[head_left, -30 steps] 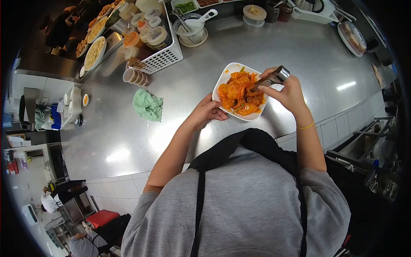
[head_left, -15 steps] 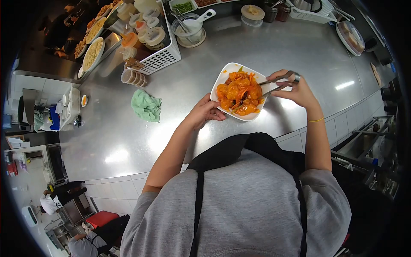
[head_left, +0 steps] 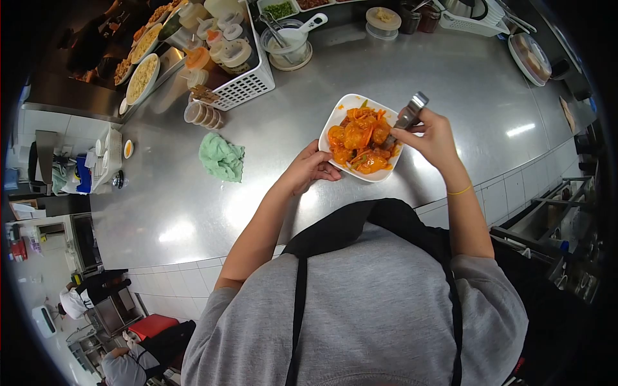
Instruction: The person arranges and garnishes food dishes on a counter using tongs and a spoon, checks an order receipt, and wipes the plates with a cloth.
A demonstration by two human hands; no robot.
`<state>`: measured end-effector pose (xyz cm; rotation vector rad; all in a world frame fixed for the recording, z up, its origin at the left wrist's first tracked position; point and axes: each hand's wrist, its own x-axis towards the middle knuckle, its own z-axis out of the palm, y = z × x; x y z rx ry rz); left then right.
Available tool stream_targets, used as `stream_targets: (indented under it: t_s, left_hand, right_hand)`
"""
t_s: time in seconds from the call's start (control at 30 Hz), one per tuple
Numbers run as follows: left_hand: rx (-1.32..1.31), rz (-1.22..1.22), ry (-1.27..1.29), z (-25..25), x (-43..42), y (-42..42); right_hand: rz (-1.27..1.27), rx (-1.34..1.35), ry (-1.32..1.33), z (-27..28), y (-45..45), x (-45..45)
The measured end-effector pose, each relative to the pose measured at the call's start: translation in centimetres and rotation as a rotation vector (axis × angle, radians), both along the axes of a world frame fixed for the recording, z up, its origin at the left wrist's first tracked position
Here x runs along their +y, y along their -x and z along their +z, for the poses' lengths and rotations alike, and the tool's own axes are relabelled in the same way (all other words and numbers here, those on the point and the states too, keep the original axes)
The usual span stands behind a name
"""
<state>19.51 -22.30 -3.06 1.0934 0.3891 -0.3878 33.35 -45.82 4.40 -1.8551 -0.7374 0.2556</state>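
Note:
A white, square-shaped dish (head_left: 330, 126) holds glossy orange-sauced food pieces (head_left: 357, 136) with thin strips of orange and green. My left hand (head_left: 311, 168) grips the dish at its left side, thumb on the rim and fingers curled beneath. In my right hand (head_left: 432, 136) are metal tongs (head_left: 409, 114), pinched between thumb and fingers. Their tips reach the food at the right side of the dish, where the sauce and pieces partly hide them. A crumpled green cloth (head_left: 221, 157) lies on the steel counter to the left.
A white basket (head_left: 247, 86) of sauce bottles stands at the upper left, with stacked small cups (head_left: 205, 115) beside it. Behind the dish is a tub with a white scoop (head_left: 313, 23). A lidded container (head_left: 529, 58) sits far right. Two people are at the lower left.
My right hand has moved left and turned, bringing the tongs more upright and their arms closer together. Some food pieces have shifted in the dish. My left hand stays in place.

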Motion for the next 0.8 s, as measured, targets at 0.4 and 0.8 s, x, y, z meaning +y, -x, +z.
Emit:
stream_targets:
  t_s: [0.4,0.8]
  left_hand:
    - [0.002,-0.004,0.006,-0.1,0.1,0.0]
    - [-0.002,0.030,0.024,0.2,-0.2,0.1]
  right_hand:
    - [0.068,0.002,-0.109,2.3,-3.9,1.7]
    - [0.627,-0.273,0.220,2.8,-6.7,5.3]
